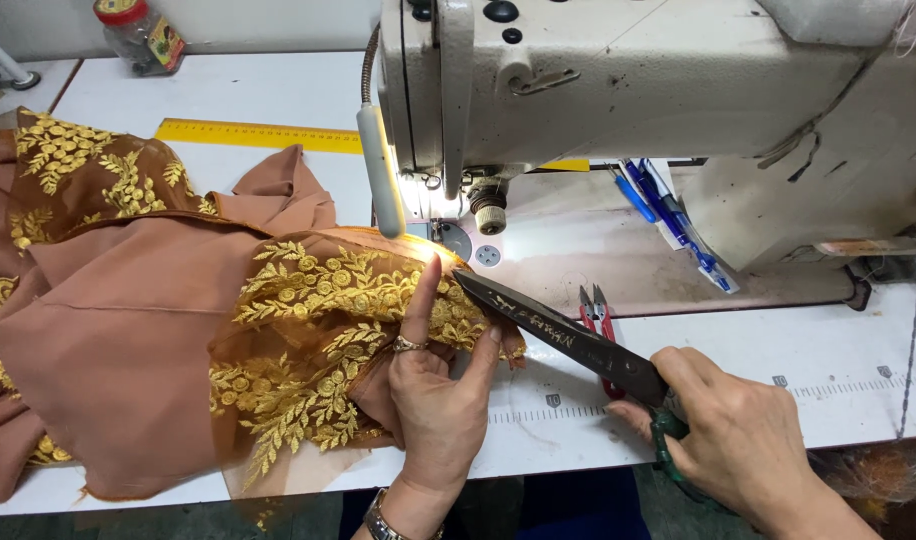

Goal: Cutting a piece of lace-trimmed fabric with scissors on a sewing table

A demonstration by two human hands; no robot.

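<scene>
The left hand (440, 385) is raised palm up, with fingers bent around the edge of the brown cloth (138, 330); the gold lace (328, 320) is pinched between thumb and fingers. The right hand (743, 435) is closed around the green handles of the scissors (563, 335), and the blades are pointed at the lace edge, nearly touching it. The cloth is spread on the white surface (828, 350), left of the sewing machine (628, 90). The handles are mostly hidden by the fingers. Small red snips (595, 308) are partly covered by the blades.
</scene>
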